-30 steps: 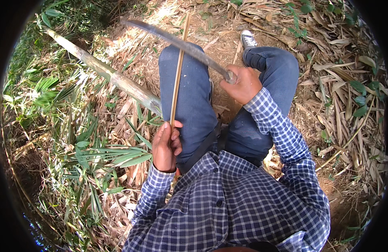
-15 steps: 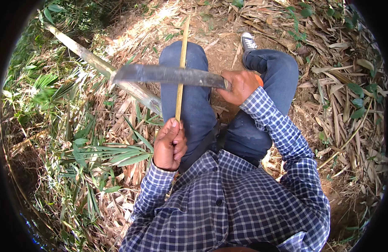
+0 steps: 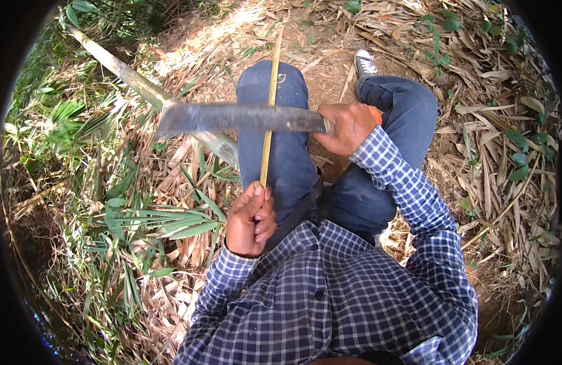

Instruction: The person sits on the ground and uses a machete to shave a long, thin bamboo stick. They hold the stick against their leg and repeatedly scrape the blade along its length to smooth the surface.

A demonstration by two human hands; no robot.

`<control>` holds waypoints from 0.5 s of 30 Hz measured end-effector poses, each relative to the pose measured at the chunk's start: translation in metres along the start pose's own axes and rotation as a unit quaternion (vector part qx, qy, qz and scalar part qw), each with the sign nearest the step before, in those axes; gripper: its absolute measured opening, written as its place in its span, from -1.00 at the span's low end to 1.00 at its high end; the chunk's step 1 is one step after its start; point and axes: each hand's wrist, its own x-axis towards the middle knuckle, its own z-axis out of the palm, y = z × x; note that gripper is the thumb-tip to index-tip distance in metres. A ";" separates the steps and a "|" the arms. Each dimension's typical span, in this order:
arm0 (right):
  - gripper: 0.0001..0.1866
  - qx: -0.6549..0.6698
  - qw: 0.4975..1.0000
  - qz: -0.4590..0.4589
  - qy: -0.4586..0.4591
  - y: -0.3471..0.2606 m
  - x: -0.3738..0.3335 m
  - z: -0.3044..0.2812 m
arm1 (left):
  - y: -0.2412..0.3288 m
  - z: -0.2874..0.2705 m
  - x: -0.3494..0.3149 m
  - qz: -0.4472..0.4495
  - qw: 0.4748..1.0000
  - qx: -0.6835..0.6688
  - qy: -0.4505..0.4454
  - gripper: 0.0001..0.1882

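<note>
Pinched in my left hand (image 3: 252, 220) is the near end of a thin yellowish bamboo strip (image 3: 272, 91), which points away from me over my left thigh. My right hand (image 3: 346, 128) is wrapped round the handle of a machete (image 3: 232, 117); a bit of the orange handle (image 3: 374, 114) shows behind the fist. The broad dark blade lies crosswise over the strip, its tip out to the left. Motion blurs the blade, and I cannot tell whether it touches the strip.
A long bamboo pole (image 3: 132, 79) slants from the far left toward my left knee (image 3: 256, 82). Green leaves (image 3: 177, 223) grow left of my left hand. Dry bamboo leaves (image 3: 475, 146) cover the ground at right. My shoe (image 3: 365, 63) rests on bare soil.
The machete blade has shifted slightly nearer to me along the strip, and its tip has dropped lower in the picture. My left hand keeps its pinch, a little lower in the picture.
</note>
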 end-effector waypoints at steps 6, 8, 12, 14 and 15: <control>-0.79 -0.061 0.995 0.068 0.026 0.018 0.024 -0.006 | 0.002 0.002 -0.006 0.000 1.000 -0.005 0.008 -0.80; -0.78 -0.057 0.993 0.095 0.044 0.015 0.025 -0.002 | 0.003 0.002 -0.005 -0.001 1.000 -0.008 0.008 -0.80; -0.76 -0.050 0.998 0.028 0.003 0.004 0.017 -0.006 | -0.004 -0.002 -0.011 0.002 1.000 -0.007 0.002 -0.80; -0.75 -0.071 0.994 0.079 0.027 0.018 0.026 -0.005 | -0.006 -0.003 -0.013 0.003 1.000 0.000 0.002 -0.80; -0.74 -0.081 0.991 0.102 0.042 0.027 0.034 -0.005 | -0.004 0.000 -0.012 0.001 1.000 0.001 0.009 -0.79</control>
